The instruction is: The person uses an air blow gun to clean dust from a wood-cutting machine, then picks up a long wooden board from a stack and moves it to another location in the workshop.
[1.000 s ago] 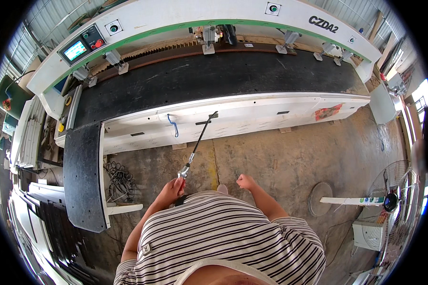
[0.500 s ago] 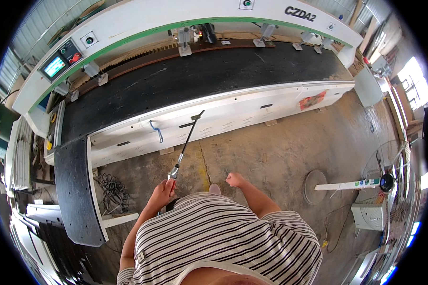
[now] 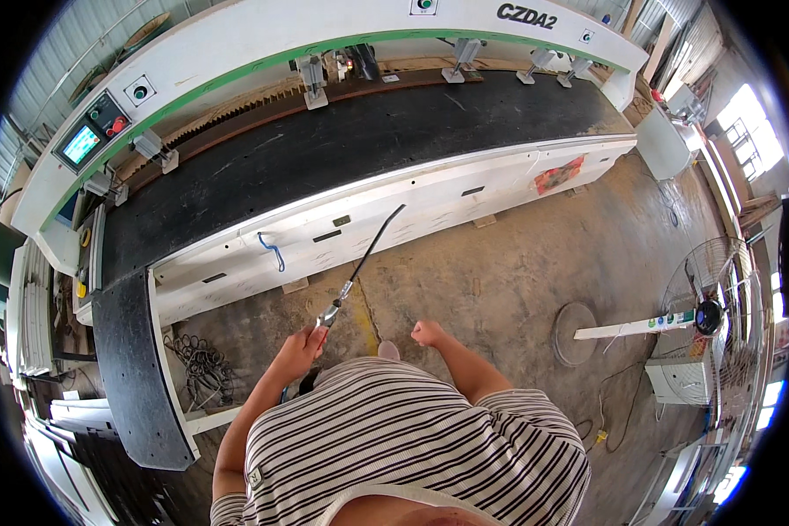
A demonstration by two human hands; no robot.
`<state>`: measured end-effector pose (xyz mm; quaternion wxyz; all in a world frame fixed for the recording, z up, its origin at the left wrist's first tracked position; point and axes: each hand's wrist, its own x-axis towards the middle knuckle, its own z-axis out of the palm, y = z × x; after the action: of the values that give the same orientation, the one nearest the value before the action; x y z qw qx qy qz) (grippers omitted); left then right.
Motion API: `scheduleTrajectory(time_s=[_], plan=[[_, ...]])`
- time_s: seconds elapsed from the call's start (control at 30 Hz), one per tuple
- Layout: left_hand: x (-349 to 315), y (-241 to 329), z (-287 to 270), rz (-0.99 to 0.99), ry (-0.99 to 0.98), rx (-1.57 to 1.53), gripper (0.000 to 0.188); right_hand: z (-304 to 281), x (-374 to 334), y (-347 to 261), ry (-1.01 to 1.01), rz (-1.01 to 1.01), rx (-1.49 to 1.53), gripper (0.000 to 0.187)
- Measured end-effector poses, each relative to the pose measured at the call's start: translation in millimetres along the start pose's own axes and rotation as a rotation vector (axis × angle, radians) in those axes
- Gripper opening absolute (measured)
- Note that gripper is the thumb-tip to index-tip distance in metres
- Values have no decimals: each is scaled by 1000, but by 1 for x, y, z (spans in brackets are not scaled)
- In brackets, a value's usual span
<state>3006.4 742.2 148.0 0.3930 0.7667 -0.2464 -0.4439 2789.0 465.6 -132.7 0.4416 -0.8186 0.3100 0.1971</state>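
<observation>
Left hand [image 3: 296, 352] wrapped round red handle of tool [image 3: 329, 314]. Right hand [image 3: 427, 333] curled up, apart from tool, contents can't be told. Tool runs away from left grip, long axis forward and rightward; left hand nearer. Silver body, thin black tube, slightly curved. Tip overlaps machine's white front [image 3: 443, 195] in view; contact unclear.

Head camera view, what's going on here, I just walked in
One person stands facing a long white machine with a black worktop. Their left hand grips a metal hand tool, its thin black tube pointing toward the machine's front panel; whether it touches is hard to tell. Their right hand is curled into a fist, with nothing visible in it.
</observation>
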Motion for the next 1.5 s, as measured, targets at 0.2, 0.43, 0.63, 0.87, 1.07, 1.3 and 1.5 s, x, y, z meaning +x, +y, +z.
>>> scheduleTrajectory(time_s=[0.2, 0.43, 0.63, 0.87, 1.07, 1.3, 1.5], plan=[[-2, 9, 5, 11, 20, 40, 41, -2, -3, 4, 18, 3, 1, 29], [1, -12, 6, -4, 98, -78, 42, -5, -3, 1, 31, 16, 16, 28], [2, -31, 2, 0, 179, -141, 43, 2, 7, 1, 16, 4, 14, 28], [-15, -13, -2, -65, 251, -270, 43, -3, 10, -11, -39, 32, -63, 24], [-24, -18, -10, -147, 238, -281, 42, -8, 9, -5, -86, 84, -62, 25], [-30, -44, -22, -158, 296, -407, 40, -7, 8, -11, -45, 89, -2, 25], [-50, -80, -30, -177, 480, -683, 42, -8, 14, -18, -19, 52, -47, 24]])
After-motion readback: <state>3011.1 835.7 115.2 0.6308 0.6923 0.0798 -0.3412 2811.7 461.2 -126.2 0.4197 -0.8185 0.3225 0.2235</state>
